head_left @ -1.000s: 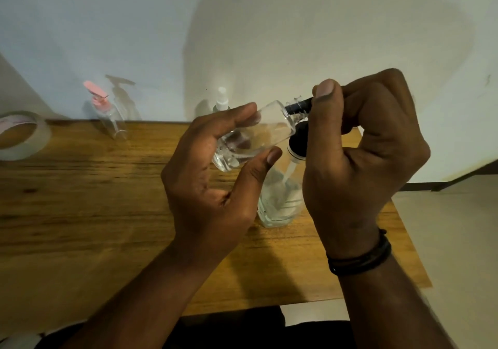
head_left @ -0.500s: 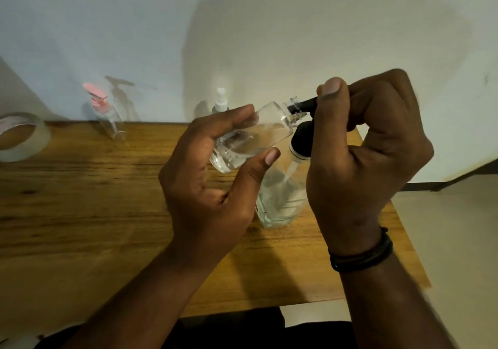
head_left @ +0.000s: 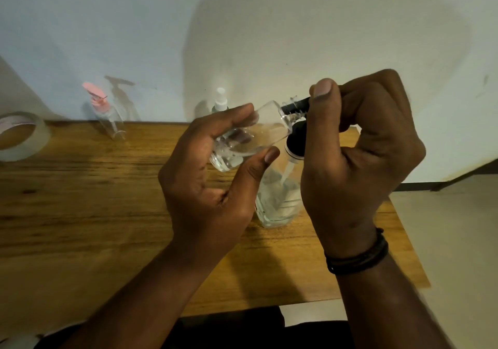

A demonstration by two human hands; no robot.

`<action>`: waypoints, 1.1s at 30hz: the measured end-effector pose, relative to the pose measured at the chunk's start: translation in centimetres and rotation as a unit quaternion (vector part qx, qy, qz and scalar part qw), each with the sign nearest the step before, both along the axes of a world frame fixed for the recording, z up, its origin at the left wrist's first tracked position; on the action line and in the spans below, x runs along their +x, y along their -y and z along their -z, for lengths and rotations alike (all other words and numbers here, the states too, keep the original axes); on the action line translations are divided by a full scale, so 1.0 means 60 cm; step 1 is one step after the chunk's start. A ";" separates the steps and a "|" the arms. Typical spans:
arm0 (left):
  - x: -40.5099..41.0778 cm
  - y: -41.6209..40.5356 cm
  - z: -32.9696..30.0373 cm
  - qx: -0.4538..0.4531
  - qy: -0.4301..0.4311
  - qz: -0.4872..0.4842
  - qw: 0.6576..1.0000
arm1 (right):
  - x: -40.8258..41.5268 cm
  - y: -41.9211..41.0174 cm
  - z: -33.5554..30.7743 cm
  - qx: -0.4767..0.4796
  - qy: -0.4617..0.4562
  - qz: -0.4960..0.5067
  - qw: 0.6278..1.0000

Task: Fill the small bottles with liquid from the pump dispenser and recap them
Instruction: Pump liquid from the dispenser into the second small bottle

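Observation:
My left hand grips a small clear bottle, tilted with its open neck up to the right and a little liquid in its lower end. My right hand is closed over the black pump head of the big clear pump dispenser, which stands on the table. The black nozzle pokes into the small bottle's neck. Against the wall stand a small bottle with a pink pump and one with a white spray top.
A wooden table runs along a pale wall. A roll of clear tape lies at the far left. The table's right edge drops to a light floor. A black band sits on my right wrist.
The small bottle's lower end has dropped a little in my left hand. My right hand has shifted slightly on the pump head, with the nozzle still at the neck.

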State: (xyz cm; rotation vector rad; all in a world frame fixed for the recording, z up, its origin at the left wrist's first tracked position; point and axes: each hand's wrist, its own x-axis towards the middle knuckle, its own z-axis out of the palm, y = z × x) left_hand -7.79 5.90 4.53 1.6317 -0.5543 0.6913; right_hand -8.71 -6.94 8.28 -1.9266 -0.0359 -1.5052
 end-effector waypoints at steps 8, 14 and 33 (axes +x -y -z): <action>-0.002 -0.001 0.005 -0.012 -0.023 0.002 1.000 | 0.004 -0.010 0.015 0.025 0.002 -0.013 1.000; 0.000 0.001 0.001 -0.015 -0.014 0.008 1.000 | 0.001 -0.007 0.003 0.001 0.005 -0.009 1.000; -0.001 0.003 0.001 -0.022 -0.012 0.008 1.000 | 0.002 -0.002 0.002 0.001 0.014 -0.001 1.000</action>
